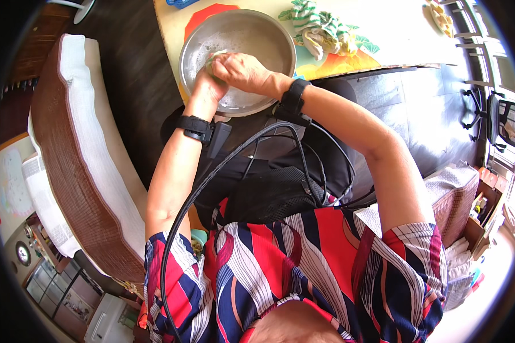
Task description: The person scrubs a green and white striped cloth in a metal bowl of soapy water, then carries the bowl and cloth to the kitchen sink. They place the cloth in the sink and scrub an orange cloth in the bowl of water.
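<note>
Both of my hands are together over the left part of a metal basin (266, 34), which holds cloudy, sudsy water. My left hand (212, 83) is closed around a bunched piece of pale, greenish cloth (218, 54). Over it lies my right hand (242, 73), its bent fingers gripping the same cloth. Much of the cloth is hidden by the fingers. To the right of the basin, a heap of wet-looking green-and-white striped cloths (317, 28), some with yellowish parts, lies on the patterned tabletop (347, 64).
The basin stands at the table's near left edge. A blue plastic basket (182, 3) shows at the top edge. Black cables (223, 165) loop across my lap. A covered sofa (81, 137) is at left, an office chair (498, 120) at far right.
</note>
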Demonstrator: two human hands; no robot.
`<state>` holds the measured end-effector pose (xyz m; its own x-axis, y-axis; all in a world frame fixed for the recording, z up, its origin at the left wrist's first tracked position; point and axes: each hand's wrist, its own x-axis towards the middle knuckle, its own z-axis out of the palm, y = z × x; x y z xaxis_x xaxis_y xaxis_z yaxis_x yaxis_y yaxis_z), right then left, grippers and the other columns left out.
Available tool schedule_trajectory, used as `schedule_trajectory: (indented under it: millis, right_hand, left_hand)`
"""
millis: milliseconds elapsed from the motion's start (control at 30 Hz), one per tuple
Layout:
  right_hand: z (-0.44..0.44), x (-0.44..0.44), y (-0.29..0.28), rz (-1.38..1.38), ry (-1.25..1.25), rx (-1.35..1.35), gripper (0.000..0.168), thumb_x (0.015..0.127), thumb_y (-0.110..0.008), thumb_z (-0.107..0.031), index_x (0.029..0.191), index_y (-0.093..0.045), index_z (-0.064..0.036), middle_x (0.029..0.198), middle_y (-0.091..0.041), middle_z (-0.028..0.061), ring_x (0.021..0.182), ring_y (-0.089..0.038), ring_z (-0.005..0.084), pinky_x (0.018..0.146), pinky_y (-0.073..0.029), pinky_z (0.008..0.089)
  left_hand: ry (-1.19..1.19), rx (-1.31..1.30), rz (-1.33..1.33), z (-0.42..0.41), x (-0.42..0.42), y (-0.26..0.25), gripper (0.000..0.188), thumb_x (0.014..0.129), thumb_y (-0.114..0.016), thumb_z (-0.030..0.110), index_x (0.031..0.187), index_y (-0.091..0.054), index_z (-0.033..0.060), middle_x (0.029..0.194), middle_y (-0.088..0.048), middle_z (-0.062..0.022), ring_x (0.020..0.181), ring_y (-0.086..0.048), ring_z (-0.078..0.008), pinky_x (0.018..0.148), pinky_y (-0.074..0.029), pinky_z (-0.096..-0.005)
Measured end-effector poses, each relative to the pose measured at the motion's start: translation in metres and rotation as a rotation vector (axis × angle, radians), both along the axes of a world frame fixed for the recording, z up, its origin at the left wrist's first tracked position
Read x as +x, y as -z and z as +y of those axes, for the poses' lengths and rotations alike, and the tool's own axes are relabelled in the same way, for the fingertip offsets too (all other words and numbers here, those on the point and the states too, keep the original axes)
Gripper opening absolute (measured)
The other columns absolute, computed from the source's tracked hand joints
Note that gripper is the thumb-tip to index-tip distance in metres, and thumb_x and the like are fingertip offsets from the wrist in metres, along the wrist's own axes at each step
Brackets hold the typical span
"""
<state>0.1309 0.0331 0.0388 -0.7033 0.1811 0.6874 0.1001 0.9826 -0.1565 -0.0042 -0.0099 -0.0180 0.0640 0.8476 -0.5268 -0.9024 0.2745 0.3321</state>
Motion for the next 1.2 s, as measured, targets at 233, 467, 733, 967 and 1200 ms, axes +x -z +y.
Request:
schedule_trajectory:
  millis: [233, 467, 733, 967, 1200]
  right_hand:
    - [0.024, 0.000, 0.007, -0.422, 0.103, -0.103, 0.014, 0.069, -0.053, -0.013, 0.077, -0.048, -0.002, 0.067, -0.054, 0.0088, 0.056, -0.057, 0.0232, 0.047, -0.048, 0.0303]
    - [0.066, 0.044, 0.044, -0.337, 0.136, -0.183, 0.014, 0.073, -0.050, -0.015, 0.085, -0.052, -0.011, 0.086, -0.054, 0.0162, 0.073, -0.059, 0.0289, 0.063, -0.048, 0.0362]
    - [0.039, 0.025, 0.049, -0.741, 0.247, -0.665, 0.036, 0.076, -0.048, -0.009, 0.112, -0.042, -0.006, 0.097, -0.053, 0.0210, 0.091, -0.053, 0.0355, 0.078, -0.044, 0.0389]
    - [0.053, 0.034, 0.076, -0.521, 0.202, -0.359, 0.023, 0.073, -0.051, -0.016, 0.093, -0.054, -0.004, 0.081, -0.056, 0.0171, 0.072, -0.057, 0.0316, 0.061, -0.045, 0.0368]
    - [0.029, 0.012, 0.012, -0.521, 0.005, -1.248, 0.038, 0.070, -0.049, -0.027, 0.095, -0.056, 0.001, 0.092, -0.057, 0.0243, 0.087, -0.056, 0.0346, 0.079, -0.044, 0.0376]
  left_hand:
    - [0.054, -0.233, 0.432, -0.005, 0.029, -0.044, 0.025, 0.086, -0.038, 0.030, 0.102, -0.047, 0.0121, 0.097, -0.053, -0.0071, 0.085, -0.051, -0.0195, 0.059, -0.045, -0.0350]
    - [0.032, -0.218, 0.418, -0.014, 0.014, -0.051, 0.029, 0.084, -0.046, 0.028, 0.106, -0.047, 0.0084, 0.099, -0.052, -0.0086, 0.092, -0.048, -0.0195, 0.079, -0.036, -0.0417]
    - [0.211, -0.288, 0.954, -0.018, 0.015, -0.045, 0.038, 0.069, -0.057, 0.015, 0.103, -0.048, 0.0022, 0.099, -0.050, -0.0092, 0.096, -0.043, -0.0196, 0.081, -0.035, -0.0359]
    - [0.247, -0.356, 0.627, -0.015, 0.007, -0.022, 0.044, 0.075, -0.056, 0.021, 0.113, -0.042, 0.0051, 0.112, -0.048, -0.0115, 0.104, -0.044, -0.0260, 0.086, -0.037, -0.0434]
    - [0.224, -0.286, 0.260, -0.013, 0.013, -0.040, 0.054, 0.086, -0.034, 0.045, 0.127, -0.029, 0.0093, 0.131, -0.029, -0.0140, 0.118, -0.031, -0.0320, 0.090, -0.028, -0.0576]
